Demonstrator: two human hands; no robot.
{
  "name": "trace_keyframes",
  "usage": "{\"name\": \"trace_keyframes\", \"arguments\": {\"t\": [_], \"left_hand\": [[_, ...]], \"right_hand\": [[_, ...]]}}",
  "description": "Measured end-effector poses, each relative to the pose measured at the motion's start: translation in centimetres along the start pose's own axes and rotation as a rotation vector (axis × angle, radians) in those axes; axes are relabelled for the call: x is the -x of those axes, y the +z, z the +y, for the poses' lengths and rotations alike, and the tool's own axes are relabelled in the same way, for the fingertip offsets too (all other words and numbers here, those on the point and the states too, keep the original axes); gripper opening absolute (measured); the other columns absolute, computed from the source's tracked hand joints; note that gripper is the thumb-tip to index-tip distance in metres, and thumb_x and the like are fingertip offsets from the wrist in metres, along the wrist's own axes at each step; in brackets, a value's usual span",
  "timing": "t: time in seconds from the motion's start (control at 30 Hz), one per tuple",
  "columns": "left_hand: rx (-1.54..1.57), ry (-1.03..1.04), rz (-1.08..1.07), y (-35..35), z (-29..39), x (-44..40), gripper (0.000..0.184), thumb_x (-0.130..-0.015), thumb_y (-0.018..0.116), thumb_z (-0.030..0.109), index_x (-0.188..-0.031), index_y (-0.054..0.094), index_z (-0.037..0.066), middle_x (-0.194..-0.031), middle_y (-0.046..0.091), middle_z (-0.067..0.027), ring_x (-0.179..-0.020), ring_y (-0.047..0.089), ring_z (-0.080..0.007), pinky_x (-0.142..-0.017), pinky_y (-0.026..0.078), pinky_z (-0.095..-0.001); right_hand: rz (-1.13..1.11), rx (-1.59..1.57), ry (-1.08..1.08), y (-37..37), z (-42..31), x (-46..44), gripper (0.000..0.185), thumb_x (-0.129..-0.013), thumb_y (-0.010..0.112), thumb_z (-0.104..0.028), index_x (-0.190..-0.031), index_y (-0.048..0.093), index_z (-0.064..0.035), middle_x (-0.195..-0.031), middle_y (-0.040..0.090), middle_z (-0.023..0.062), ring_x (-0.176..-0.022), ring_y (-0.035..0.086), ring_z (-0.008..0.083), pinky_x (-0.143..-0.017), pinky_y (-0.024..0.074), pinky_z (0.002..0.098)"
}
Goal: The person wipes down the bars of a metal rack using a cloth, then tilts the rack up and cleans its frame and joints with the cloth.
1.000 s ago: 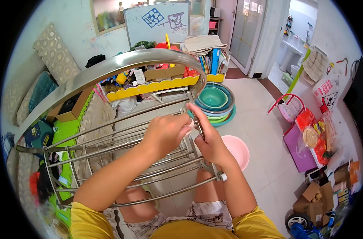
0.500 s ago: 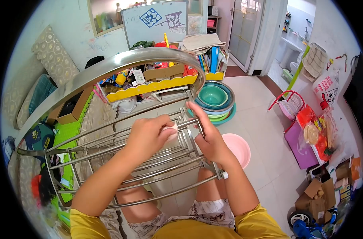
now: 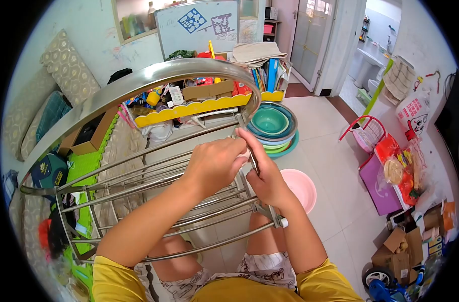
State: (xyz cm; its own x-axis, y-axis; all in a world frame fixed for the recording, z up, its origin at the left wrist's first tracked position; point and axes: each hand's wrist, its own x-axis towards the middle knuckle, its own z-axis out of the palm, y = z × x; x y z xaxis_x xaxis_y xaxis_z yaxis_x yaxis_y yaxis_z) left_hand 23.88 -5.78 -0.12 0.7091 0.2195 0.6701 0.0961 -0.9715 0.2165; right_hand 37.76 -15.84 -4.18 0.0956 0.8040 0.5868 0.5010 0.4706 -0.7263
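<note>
A shiny metal rack [image 3: 129, 190] of several parallel bars, with a wide curved band [image 3: 154, 70] arching over it, lies tilted across my lap. My left hand [image 3: 214, 163] is closed around an upper bar near the rack's right end, pressing a small whitish wad [image 3: 243, 156] against it. Most of that wad is hidden by my fingers, and its material is unclear. On the rack's right end piece, my right hand [image 3: 264, 173] grips the flat metal edge, index finger stretched along it. The two hands nearly touch. A white cap [image 3: 284, 222] covers one lower bar end.
Stacked basins [image 3: 271, 126] and a pink basin [image 3: 299, 189] stand on the tiled floor ahead. Behind them is a yellow-edged toy shelf [image 3: 189, 111]. Cardboard boxes [image 3: 398, 254] and a purple bag [image 3: 380, 183] are on the right; a patterned sofa [image 3: 25, 121] is at left.
My left hand has slid right along the bar with the whitish wad, up to the rack's end beside my right hand. My right hand and the rack stay put.
</note>
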Motion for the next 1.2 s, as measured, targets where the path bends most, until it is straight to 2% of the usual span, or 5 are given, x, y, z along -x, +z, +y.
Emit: {"name": "trace_keyframes", "arguments": {"t": [0.33, 0.43, 0.6, 0.73, 1.2], "left_hand": [[-0.066, -0.030, -0.066, -2.7, 0.0, 2.2, 0.015, -0.082, 0.075, 0.012, -0.091, 0.064, 0.007, -0.080, 0.066, -0.0088, -0.070, 0.065, -0.0308, -0.060, 0.052, -0.0391], [-0.025, -0.081, -0.078, -3.9, -0.2, 3.2, 0.016, -0.081, 0.075, 0.011, -0.094, 0.067, 0.006, -0.084, 0.067, -0.0108, -0.074, 0.066, -0.0303, -0.065, 0.054, -0.0372], [-0.140, -0.067, -0.055, -6.1, 0.2, 4.3, 0.035, -0.080, 0.076, 0.008, -0.115, 0.073, 0.010, -0.092, 0.069, -0.0127, -0.081, 0.068, -0.0286, -0.072, 0.054, -0.0354], [-0.073, -0.132, -0.095, -6.1, -0.3, 4.7, 0.038, -0.079, 0.076, 0.007, -0.117, 0.074, 0.014, -0.091, 0.069, -0.0116, -0.079, 0.068, -0.0280, -0.070, 0.054, -0.0348], [0.162, -0.429, -0.147, -3.6, -0.1, 1.5, 0.013, -0.082, 0.079, 0.013, -0.087, 0.074, 0.002, -0.078, 0.074, -0.0111, -0.068, 0.071, -0.0195, -0.064, 0.053, -0.0289]], "right_hand": [[0.000, -0.024, 0.068, 0.0, -0.9, 0.2, 0.088, -0.071, 0.044, 0.019, -0.154, 0.031, -0.0085, -0.146, 0.045, 0.0159, -0.120, 0.051, 0.0333, -0.109, 0.0375, 0.0394], [-0.010, -0.070, 0.109, -0.1, -1.0, 0.2, 0.087, -0.072, 0.044, 0.019, -0.153, 0.031, -0.0077, -0.148, 0.044, 0.0168, -0.129, 0.048, 0.0345, -0.112, 0.0356, 0.0389], [-0.003, -0.069, 0.068, 0.0, -0.4, 0.1, 0.085, -0.072, 0.042, 0.019, -0.152, 0.031, -0.0047, -0.152, 0.041, 0.0189, -0.144, 0.036, 0.0358, -0.118, 0.0296, 0.0381], [0.001, -0.082, 0.079, 0.1, -0.7, 0.0, 0.084, -0.071, 0.041, 0.019, -0.152, 0.032, -0.0042, -0.151, 0.042, 0.0192, -0.144, 0.037, 0.0351, -0.118, 0.0292, 0.0375], [0.016, -0.053, 0.067, 0.0, -0.8, 0.1, 0.084, -0.073, 0.043, 0.019, -0.152, 0.033, -0.0065, -0.151, 0.043, 0.0188, -0.142, 0.039, 0.0353, -0.117, 0.0305, 0.0368]]}}
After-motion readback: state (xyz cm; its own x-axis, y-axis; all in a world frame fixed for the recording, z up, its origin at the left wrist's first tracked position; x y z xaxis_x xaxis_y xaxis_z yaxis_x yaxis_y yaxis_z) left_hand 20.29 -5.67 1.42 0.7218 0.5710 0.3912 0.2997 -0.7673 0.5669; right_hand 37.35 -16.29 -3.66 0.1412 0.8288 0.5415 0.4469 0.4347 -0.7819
